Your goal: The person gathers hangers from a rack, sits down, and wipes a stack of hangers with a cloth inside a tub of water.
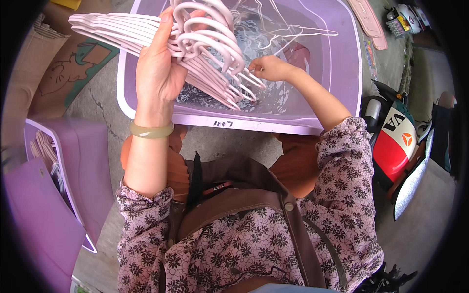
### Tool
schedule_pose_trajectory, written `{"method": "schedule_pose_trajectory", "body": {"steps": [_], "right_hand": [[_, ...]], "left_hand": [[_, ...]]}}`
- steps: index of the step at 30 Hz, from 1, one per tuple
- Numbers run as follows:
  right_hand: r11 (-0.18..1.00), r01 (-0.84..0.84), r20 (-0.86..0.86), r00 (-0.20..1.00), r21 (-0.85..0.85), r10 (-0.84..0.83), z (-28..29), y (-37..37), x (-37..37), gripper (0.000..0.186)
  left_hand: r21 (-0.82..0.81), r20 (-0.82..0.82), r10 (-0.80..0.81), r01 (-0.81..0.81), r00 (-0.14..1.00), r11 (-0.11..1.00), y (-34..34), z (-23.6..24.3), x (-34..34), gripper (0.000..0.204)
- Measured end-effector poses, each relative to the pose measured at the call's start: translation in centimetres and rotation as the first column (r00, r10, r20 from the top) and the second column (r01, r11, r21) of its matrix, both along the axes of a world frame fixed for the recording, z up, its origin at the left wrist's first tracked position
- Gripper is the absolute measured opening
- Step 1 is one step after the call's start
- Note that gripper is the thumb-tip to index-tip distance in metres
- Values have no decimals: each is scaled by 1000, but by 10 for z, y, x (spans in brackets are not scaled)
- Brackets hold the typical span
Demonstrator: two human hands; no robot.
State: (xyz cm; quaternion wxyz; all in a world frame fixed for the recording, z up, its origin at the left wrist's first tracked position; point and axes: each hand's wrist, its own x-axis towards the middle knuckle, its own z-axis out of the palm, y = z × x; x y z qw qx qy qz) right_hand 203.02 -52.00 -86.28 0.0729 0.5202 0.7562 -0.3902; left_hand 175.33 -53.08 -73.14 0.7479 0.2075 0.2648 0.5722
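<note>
A bunch of pale pink hangers [110, 31] is clutched in my left hand [158, 73], its hooks bunched toward the right and some lower ends hanging over the water. My right hand [270, 68] has its fingers curled in a pinch on the end of a hanger at the bunch's right side. Both hands are over a large purple tub [220, 119] of water [305, 95]. A few thin white hangers [308, 34] lie at the tub's back right. A jade-coloured bangle circles my left wrist.
A purple lidded bin [85, 161] holding more hangers stands at the left, with cardboard [73, 73] behind it. A red, white and green scooter [393, 156] is close on the right. A pink plastic lid or board [369, 24] lies beyond the tub's back right corner.
</note>
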Motion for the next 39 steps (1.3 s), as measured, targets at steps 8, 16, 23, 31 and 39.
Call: {"method": "schedule_pose_trajectory", "body": {"steps": [8, 16, 23, 31, 39], "right_hand": [[922, -384, 37, 923, 48, 382, -85, -37, -89, 93], [856, -364, 255, 846, -367, 468, -145, -33, -109, 76], [798, 142, -20, 982, -585, -190, -100, -34, -59, 32], [408, 267, -381, 148, -873, -913, 78, -89, -41, 31], [819, 572, -927, 332, 49, -176, 101, -79, -106, 33]], "left_hand": [[54, 272, 167, -188, 948, 981, 6, -15, -5, 31], [-64, 173, 265, -257, 949, 964, 6, -12, -4, 35], [-84, 240, 236, -222, 942, 971, 4, -19, -1, 28], [-7, 140, 348, -350, 927, 937, 18, -40, 12, 33], [-89, 191, 295, -283, 936, 955, 9, -44, 37, 33]]}}
